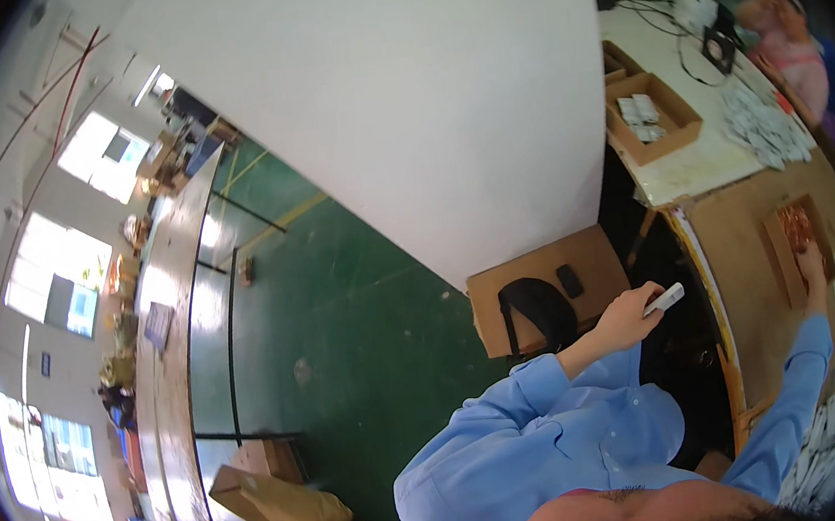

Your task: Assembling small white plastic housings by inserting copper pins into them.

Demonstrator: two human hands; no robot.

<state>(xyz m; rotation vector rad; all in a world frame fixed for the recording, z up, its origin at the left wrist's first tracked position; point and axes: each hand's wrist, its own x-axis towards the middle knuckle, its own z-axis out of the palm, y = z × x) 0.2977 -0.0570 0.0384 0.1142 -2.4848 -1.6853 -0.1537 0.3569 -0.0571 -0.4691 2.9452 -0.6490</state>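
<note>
My left hand [629, 316] is closed round a small white oblong plastic piece [665, 299], which sticks out past the fingertips beside the table edge. My right hand [813, 266] reaches into a narrow cardboard box [785, 260] on the brown tabletop [737, 240]. Shiny copper-orange parts [794, 222] lie in that box, right at my fingertips. The fingers of that hand are too small and partly hidden to show whether they grip a part.
A cardboard tray [672, 136] with white pieces stands on the adjoining pale table [661, 177], near a heap of white pieces [767, 126]. More white pieces [828, 452] lie at lower right. A black bag [540, 314] rests on a carton [592, 244]. Another person [790, 54] sits at far right.
</note>
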